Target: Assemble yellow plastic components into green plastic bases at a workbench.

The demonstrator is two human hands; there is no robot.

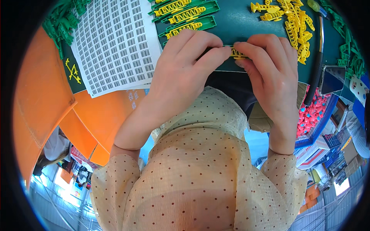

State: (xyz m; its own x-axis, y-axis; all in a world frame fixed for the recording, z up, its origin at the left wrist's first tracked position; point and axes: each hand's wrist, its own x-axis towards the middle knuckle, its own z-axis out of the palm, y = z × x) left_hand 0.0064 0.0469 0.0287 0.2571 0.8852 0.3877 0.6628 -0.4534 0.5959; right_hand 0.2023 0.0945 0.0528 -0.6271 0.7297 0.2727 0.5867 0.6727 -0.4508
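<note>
Just above the near edge of the green counter (233, 27), I see a small slotted yellow piece (238, 54) between both hands, in front of the body. The left hand (183, 63) is nearly closed, thumb and forefinger brought together at the piece's left end; the right hand (271, 65) pinches the other end between thumb and curled fingers. Whether anything green sits beneath it, I can't tell. For this fitting-like fingerwork, I'd keep both pinches light and level, line up the ends, then press evenly with the thumbs so the thin slots don't bend. The left forearm slants inward, the right rises steeper; both wrists bend gently, backs of the hands uppermost.
</note>
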